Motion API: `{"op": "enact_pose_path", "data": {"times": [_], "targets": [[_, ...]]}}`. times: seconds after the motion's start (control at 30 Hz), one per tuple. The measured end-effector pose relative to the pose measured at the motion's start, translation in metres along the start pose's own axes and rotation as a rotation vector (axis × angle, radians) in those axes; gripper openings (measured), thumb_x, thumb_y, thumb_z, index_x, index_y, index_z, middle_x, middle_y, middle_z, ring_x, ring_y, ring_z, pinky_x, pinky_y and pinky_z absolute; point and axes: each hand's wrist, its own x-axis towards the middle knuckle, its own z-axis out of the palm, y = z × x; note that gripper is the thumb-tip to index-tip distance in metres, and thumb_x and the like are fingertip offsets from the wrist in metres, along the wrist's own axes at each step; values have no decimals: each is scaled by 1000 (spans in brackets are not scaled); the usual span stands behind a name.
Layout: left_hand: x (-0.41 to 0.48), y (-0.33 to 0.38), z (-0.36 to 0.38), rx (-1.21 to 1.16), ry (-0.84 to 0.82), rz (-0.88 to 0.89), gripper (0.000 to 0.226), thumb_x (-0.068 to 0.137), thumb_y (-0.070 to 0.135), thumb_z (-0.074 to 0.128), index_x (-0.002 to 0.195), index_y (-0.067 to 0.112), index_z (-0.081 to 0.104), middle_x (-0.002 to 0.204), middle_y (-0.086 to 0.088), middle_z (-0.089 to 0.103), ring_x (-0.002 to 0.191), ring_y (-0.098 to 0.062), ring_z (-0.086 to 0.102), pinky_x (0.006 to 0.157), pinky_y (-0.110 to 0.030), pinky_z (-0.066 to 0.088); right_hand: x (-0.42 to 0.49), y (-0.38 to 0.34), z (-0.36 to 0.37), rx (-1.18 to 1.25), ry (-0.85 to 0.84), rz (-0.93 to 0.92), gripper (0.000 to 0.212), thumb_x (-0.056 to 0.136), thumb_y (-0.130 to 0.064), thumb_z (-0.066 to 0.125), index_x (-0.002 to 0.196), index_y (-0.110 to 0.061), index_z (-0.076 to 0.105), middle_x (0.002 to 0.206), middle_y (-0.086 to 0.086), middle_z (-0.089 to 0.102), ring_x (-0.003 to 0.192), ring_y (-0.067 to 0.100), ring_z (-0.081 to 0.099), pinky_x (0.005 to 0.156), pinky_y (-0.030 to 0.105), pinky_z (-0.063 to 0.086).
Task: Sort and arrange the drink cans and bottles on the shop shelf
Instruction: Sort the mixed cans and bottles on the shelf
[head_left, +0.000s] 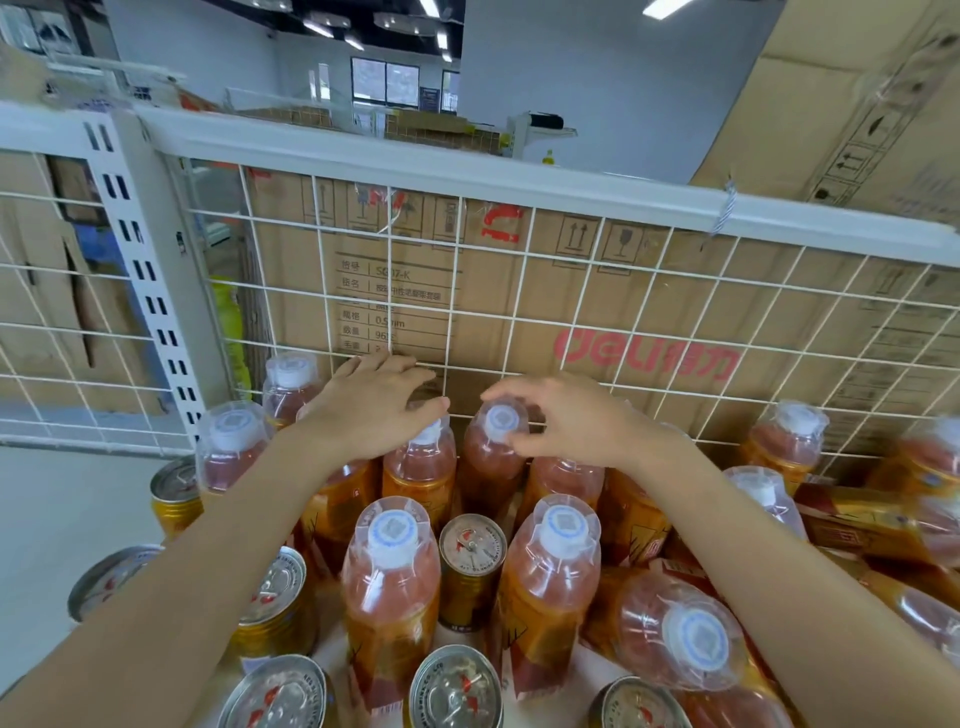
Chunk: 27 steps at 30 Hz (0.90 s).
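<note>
two hands at the back row | left hand (374, 410) open, flat over a bottle (420, 470) | right hand (566, 421) gripping the next bottle (493, 462) by its cap, against the wire grid (571, 291) | cans (472, 540) mixed in, fallen bottles (675, 639) at right | sorting looks early

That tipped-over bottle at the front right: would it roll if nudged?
Probably a little: the bottle lies on its round side, though neighbouring bottles hem it in. It looks full, so likely heavy for its size. Its loose clear wrap may feel slippery.
</note>
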Motion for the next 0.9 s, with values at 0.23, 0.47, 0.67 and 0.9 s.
{"op": "enact_pose_path", "data": {"times": [0.23, 0.47, 0.67, 0.9], "targets": [[-1, -1, 3, 20, 14, 18, 64, 87, 61, 13, 139, 33, 37, 150, 6, 32, 142, -21, 14, 115, -41, 11, 18, 20, 5, -7, 60, 139, 42, 86, -22, 60, 127, -22, 54, 113, 4, 65, 95, 21, 59, 71, 25, 38], [-2, 0, 2, 0, 44, 24, 75, 77, 63, 11, 139, 32, 37, 148, 6, 34, 141, -19, 18, 113, -40, 14, 35, 14, 4, -227, 17, 170, 42, 94, -37, 49, 136, -31, 46, 128, -2, 58, 114, 21, 53, 71, 25, 33], [-5, 2, 1, -32, 175, 88, 46, 94, 48, 35, 133, 27, 46, 139, 6, 44, 128, -18, 39, 103, -35, 30, 22, 17, 7, -223, -6, 183, 46, 97, -33, 44, 142, -33, 36, 104, -7, 64, 99, 20, 56, 65, 27, 36], [-19, -4, -7, -291, 302, 225, 30, 92, 35, 52, 121, 28, 58, 126, 7, 54, 112, -21, 54, 92, -39, 44, -34, 0, -6, 147, 219, 260, 41, 93, -35, 52, 133, -25, 49, 122, 0, 60, 108, 17, 57, 95, 37, 44]]}}
